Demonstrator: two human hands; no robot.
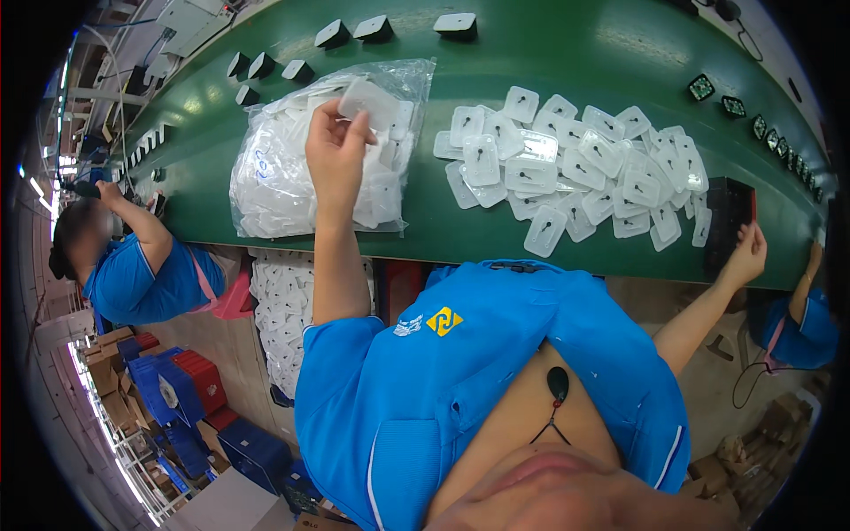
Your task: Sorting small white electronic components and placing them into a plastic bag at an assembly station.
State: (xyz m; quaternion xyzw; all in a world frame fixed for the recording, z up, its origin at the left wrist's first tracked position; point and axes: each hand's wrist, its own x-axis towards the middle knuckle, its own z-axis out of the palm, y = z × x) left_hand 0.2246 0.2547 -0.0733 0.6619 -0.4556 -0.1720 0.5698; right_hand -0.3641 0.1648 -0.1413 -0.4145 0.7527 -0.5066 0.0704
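Over a clear plastic bag (pixel 274 181) of white parts, my left hand (pixel 336 142) pinches a thin white translucent plastic plate (pixel 370 102) with rounded corners. At the right, the fingers of my right hand (pixel 746 257) close at the near corner of a dark box (pixel 724 221) with a red edge. Part of this box is shaded, and its contents are hard to make out. Between my hands lies a loose pile of similar white plates (pixel 531 173), each with a small dark mark in the middle.
Black wedge-shaped pieces (pixel 373 29) stand along the far side of the green table (pixel 549 53). Several small dark pieces (pixel 733 106) line its right side. A container of white parts (pixel 282 310) is below the front edge. Co-workers (pixel 150 274) sit at left and right.
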